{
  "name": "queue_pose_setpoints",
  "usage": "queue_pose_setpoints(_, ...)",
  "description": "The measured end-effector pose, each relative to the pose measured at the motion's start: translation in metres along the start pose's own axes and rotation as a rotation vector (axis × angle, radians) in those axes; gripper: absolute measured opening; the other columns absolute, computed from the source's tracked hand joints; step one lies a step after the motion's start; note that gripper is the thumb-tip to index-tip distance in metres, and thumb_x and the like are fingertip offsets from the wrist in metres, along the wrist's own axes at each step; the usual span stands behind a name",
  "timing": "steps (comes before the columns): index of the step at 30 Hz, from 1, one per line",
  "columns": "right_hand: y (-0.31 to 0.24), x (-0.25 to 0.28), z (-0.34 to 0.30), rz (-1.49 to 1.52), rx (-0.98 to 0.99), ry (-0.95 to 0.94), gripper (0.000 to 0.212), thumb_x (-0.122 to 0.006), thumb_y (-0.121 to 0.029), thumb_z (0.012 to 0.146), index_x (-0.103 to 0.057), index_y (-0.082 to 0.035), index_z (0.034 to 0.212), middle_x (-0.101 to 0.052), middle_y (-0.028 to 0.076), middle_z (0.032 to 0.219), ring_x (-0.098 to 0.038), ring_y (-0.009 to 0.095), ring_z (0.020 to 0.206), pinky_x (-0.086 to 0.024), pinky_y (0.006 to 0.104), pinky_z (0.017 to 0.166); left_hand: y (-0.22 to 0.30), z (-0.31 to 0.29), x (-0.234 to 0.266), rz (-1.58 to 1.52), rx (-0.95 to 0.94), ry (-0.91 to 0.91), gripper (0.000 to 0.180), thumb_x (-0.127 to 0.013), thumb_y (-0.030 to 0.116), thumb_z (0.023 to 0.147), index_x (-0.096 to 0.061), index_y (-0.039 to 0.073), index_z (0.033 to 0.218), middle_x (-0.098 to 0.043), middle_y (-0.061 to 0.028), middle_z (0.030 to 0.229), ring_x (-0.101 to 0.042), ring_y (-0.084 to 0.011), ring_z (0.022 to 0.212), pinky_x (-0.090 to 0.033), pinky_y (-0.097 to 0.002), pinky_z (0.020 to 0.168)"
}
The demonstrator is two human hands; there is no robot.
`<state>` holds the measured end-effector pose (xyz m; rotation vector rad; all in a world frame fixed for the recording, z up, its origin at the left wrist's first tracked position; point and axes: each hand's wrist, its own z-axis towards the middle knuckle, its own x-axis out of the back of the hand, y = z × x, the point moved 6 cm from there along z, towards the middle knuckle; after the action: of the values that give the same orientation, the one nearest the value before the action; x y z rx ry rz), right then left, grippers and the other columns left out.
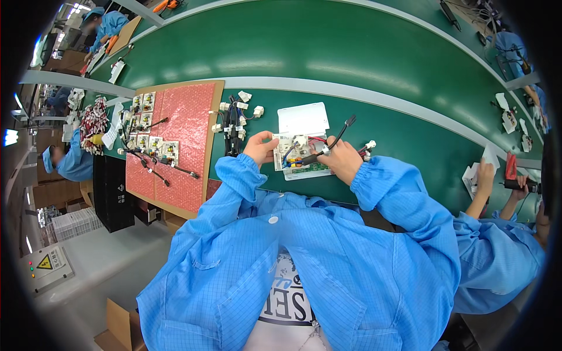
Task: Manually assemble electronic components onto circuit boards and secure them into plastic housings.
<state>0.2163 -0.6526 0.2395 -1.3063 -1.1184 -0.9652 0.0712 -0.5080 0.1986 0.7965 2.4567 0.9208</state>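
In front of me is an open white plastic case (pixel 310 174) with a green circuit board in its lower part. My left hand (pixel 261 148) pinches the left edge of a white-framed circuit board (pixel 283 152), tilted above the case. Closed around a black cable (pixel 334 144) at the board's right side is my right hand (pixel 345 159); its fingertips are partly hidden. The cable's plug end points up and away. Red and blue wires run over the board. Just behind lies a white cover (pixel 302 119).
Left, a pink bubble-wrap sheet (pixel 186 128) on cardboard bears several circuit boards (pixel 170 151) with black cables. Between it and the case lies a bundle of black cables (pixel 235 126) with white connectors. White-red wires (pixel 369 147) lie right. A co-worker's hand (pixel 485 175) is further right.
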Motion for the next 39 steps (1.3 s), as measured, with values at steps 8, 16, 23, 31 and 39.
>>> queue_pose_setpoints(8, -0.001, -0.011, 0.003, 0.069, -0.022, -0.004, 0.016, -0.046, -0.020, 0.084, -0.058, -0.013, 0.093, -0.052, 0.014, 0.086, -0.054, 0.030, 0.081, -0.045, 0.0390, 0.066, -0.026, 0.029, 0.010, 0.229, -0.173, 0.057, 0.013, -0.064, 0.006, 0.074, -0.063, -0.001, 0.084, -0.064, -0.0111, 0.079, -0.063, -0.0201, 0.072, -0.051, -0.0304, 0.066)
queue_pose_setpoints(16, 0.006, -0.014, -0.022, 0.299, -0.111, -0.042, 0.031, -0.041, -0.029, 0.089, -0.051, -0.001, 0.095, -0.050, 0.021, 0.085, -0.053, 0.036, 0.078, -0.044, 0.0426, 0.071, -0.011, 0.012, -0.032, 0.636, -0.370, 0.287, 0.016, -0.068, 0.008, 0.067, -0.065, 0.002, 0.081, -0.064, -0.0137, 0.072, -0.063, -0.0242, 0.066, -0.048, -0.0318, 0.063)
queue_pose_setpoints(23, 0.006, -0.018, -0.035, 0.214, -0.193, 0.013, 0.030, -0.054, -0.006, 0.073, -0.050, -0.009, 0.102, -0.044, 0.016, 0.084, -0.053, 0.030, 0.072, -0.046, 0.0381, 0.057, 0.005, 0.012, -0.047, 0.626, -0.588, 0.237, 0.019, -0.064, 0.001, 0.066, -0.061, 0.009, 0.083, -0.059, -0.0118, 0.061, -0.058, -0.0250, 0.058, -0.043, -0.0356, 0.055)
queue_pose_setpoints(31, 0.004, -0.025, -0.045, 0.243, -0.171, -0.028, 0.039, -0.062, -0.007, 0.067, -0.047, -0.008, 0.103, -0.042, 0.015, 0.083, -0.052, 0.030, 0.068, -0.046, 0.0389, 0.054, -0.005, 0.028, -0.054, 0.652, -0.573, 0.166, 0.020, -0.062, -0.009, 0.067, -0.060, 0.002, 0.083, -0.055, -0.0051, 0.056, -0.050, -0.0073, 0.053, -0.042, -0.0233, 0.051)
queue_pose_setpoints(39, 0.007, -0.025, -0.044, 0.262, -0.183, 0.020, 0.037, -0.061, -0.005, 0.067, -0.048, -0.009, 0.102, -0.044, 0.014, 0.082, -0.053, 0.029, 0.067, -0.046, 0.0381, 0.053, 0.000, 0.022, -0.057, 0.730, -0.596, 0.219, 0.018, -0.062, -0.003, 0.069, -0.063, 0.005, 0.086, -0.056, -0.0075, 0.057, -0.054, -0.0135, 0.053, -0.044, -0.0274, 0.053)
